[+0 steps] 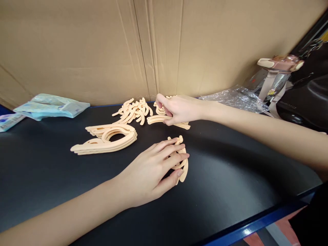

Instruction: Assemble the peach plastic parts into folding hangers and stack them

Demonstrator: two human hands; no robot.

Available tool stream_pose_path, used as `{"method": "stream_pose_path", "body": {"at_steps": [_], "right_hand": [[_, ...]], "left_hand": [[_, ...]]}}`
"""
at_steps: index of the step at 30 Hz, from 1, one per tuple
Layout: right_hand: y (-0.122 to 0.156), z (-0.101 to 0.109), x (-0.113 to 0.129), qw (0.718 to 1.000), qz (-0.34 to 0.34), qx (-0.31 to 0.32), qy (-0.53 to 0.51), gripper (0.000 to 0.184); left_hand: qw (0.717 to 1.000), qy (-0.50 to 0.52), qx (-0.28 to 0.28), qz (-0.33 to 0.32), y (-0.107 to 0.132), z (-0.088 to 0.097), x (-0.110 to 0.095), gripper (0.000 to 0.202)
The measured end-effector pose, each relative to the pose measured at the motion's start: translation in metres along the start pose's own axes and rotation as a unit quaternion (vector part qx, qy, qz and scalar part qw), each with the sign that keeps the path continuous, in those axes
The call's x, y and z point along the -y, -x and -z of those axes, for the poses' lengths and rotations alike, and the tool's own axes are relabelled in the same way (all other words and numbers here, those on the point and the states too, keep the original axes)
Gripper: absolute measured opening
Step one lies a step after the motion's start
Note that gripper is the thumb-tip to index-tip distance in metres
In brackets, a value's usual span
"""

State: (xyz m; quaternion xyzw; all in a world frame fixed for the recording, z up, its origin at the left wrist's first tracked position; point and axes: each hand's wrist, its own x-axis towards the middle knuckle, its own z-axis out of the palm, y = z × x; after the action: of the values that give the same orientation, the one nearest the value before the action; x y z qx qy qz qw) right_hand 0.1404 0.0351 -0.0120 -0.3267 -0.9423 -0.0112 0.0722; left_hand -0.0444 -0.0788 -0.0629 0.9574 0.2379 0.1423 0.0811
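Observation:
My left hand [153, 164] lies with its fingers stretched and slightly apart over a cream plastic folding hanger piece [183, 174] on the table. Its palm and fingers cover much of that piece. Farther back, my right hand [176, 109] has curled fingers, with the thumb against a row of curved cream hanger arms [156, 119]. What lies between those fingertips is partly hidden. Behind this hand, more cream pieces [159, 110] show. To the left are a loose heap of small curved hanger parts [137, 110] and a stack of folded cream hangers [107, 145].
A cardboard wall [102, 51] closes off the back of the black table [230, 201], which has a blue front edge. Light blue packets [51, 106] lie at left. Clear plastic film [230, 99] and a strapped drinking bottle [279, 73] are at back right, beside a black bag [304, 106].

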Motion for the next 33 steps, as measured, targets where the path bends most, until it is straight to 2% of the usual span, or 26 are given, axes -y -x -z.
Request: {"method": "stream_pose_path", "body": {"at_steps": [5, 10, 13, 16, 21, 25, 33], "right_hand": [[0.004, -0.008, 0.005, 1.000, 0.014, 0.016, -0.006, 0.032], [0.011, -0.005, 0.007, 0.999, -0.011, 0.025, -0.024, 0.027], [0.014, 0.005, -0.009, 0.997, -0.077, -0.023, 0.000, 0.027], [0.019, 0.011, -0.037, 0.977, -0.187, -0.071, 0.076, 0.023], [0.026, 0.006, -0.076, 0.950, -0.305, -0.014, 0.064, 0.015], [0.027, -0.003, -0.088, 0.949, -0.315, 0.007, 0.022, 0.017], [0.024, -0.010, -0.092, 0.953, -0.302, -0.025, -0.006, 0.019]], "left_hand": [[1.000, 0.005, 0.003, 0.003, 0.000, 0.000, 0.001, 0.039], [1.000, 0.018, 0.005, 0.011, -0.001, -0.001, 0.000, 0.039], [1.000, 0.024, 0.006, 0.008, 0.000, -0.001, 0.000, 0.039], [1.000, 0.027, 0.004, 0.006, 0.001, -0.001, 0.000, 0.038], [1.000, 0.020, -0.004, 0.003, 0.001, -0.001, 0.001, 0.038], [1.000, 0.019, -0.005, 0.004, 0.000, -0.001, 0.002, 0.038], [1.000, 0.016, 0.000, 0.007, 0.001, 0.000, -0.001, 0.038]]}}
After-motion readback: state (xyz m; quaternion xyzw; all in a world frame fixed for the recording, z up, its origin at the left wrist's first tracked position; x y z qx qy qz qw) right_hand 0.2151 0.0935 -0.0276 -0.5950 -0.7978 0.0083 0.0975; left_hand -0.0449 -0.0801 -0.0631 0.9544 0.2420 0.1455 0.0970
